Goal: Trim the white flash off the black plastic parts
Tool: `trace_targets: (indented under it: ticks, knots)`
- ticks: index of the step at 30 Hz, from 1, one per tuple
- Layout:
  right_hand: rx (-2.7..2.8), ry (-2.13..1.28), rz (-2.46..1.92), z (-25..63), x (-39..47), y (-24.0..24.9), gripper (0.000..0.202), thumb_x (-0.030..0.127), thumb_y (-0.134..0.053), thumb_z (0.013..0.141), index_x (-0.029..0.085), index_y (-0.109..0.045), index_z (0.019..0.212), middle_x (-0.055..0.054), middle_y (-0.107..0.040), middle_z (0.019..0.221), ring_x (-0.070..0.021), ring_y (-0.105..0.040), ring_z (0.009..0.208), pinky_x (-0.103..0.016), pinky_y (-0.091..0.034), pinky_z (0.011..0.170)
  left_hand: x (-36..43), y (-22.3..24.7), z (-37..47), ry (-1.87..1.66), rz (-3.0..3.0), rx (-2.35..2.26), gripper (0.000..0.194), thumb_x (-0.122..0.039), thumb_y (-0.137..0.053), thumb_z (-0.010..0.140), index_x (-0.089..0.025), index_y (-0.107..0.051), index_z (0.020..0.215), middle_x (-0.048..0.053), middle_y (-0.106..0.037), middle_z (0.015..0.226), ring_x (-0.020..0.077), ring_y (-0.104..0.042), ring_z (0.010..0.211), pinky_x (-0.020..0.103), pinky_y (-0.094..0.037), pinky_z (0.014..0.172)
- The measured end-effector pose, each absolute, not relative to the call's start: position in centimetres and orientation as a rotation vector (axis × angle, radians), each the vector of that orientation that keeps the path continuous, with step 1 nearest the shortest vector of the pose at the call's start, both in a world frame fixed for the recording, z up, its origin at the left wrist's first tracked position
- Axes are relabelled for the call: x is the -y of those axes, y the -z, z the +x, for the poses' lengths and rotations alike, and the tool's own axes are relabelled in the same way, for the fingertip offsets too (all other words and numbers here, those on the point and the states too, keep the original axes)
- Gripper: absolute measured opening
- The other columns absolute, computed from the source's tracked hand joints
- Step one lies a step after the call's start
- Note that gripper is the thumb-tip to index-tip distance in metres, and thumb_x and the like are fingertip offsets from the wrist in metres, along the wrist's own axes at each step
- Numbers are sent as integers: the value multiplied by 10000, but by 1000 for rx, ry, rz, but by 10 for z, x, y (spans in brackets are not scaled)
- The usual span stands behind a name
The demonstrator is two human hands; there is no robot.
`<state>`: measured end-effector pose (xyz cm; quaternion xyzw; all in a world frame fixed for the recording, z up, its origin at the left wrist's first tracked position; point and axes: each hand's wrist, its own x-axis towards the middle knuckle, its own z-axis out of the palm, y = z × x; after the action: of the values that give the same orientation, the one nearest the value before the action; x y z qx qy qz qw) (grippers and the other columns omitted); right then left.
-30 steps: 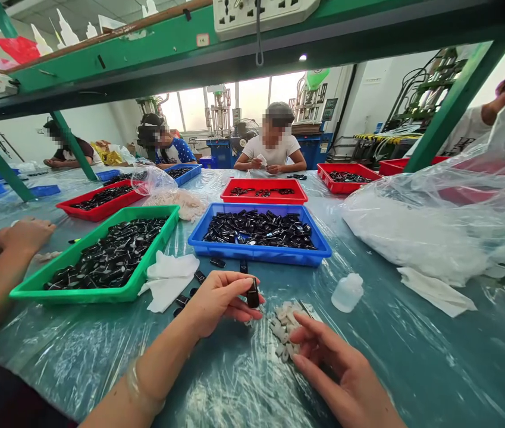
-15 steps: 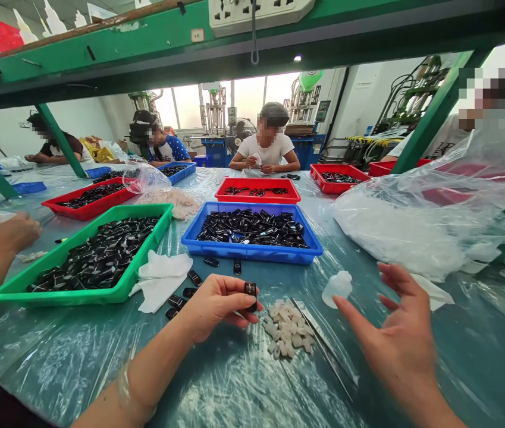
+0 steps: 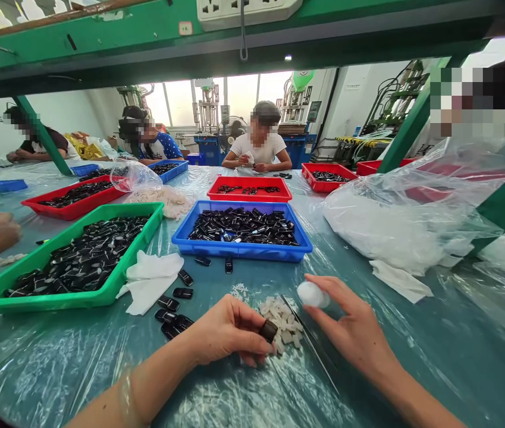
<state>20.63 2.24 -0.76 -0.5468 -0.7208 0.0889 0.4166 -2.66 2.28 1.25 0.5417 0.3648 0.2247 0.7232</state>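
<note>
The small translucent bottle (image 3: 312,295) sits at the fingertips of the right hand (image 3: 354,327), the nearer of the two, between thumb and forefinger, which are closed on its sides. It lies on the left side of that palm, with its rounded white end towards the left hand (image 3: 229,333); its long axis seems to run roughly sideways, though the fingers and blur make the exact tilt hard to judge. The left hand pinches a glossy black plastic piece (image 3: 269,330) between thumb and fingers, nearer the wearer than the bottle and to its left. Between the hands, on the film-covered worktop (image 3: 216,392), are a heap of pale pieces (image 3: 281,318), just beyond and beside the black piece, and metal tweezers (image 3: 317,351), slanting from far left to near right. The blue tray (image 3: 243,250) is beyond them.
</note>
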Motion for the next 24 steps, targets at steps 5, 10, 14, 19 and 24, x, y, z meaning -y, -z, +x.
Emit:
trace_targets:
  ticks: [5,10,14,19,24]
  knots:
    - [2037,199,-1121,197,-5,-1,373,50,-472,767,237,-640,1043,-68,-651,998,-234,-589,953,-406,-415,821,-21,-14,-25,-443,1183,-788,254,-274,-771,583,-109,-747,774,57,-673,648,105,-578,520,189,-466,488]
    - [2087,479,-1047,191,0,-9,339,-1,-425,826,209,-630,997,-93,-651,975,-234,-595,938,-419,-383,803,-20,-14,-25,-402,1164,-805,238,-264,-766,590,-114,-748,775,53,-676,648,105,-588,526,178,-468,483]
    - [2084,509,-1049,189,2,-11,324,16,-440,855,235,-627,1004,-76,-663,968,-224,-603,936,-420,-372,811,-19,-13,-25,-383,1157,-809,241,-272,-766,590,-112,-745,769,50,-676,647,102,-593,517,174,-466,477]
    - [2095,523,-1038,188,7,-11,341,-11,-470,828,230,-646,993,-87,-673,965,-242,-604,939,-450,-343,843,-19,-13,-24,-356,1146,-813,219,-273,-764,596,-110,-737,740,43,-672,642,95,-590,506,169,-466,471]
    - [2094,546,-1036,185,10,-11,381,-28,-448,828,251,-644,999,-63,-683,968,-213,-606,958,-444,-307,896,-19,-12,-24,-343,1155,-801,138,-230,-743,611,-112,-724,681,20,-644,585,90,-588,496,163,-473,471]
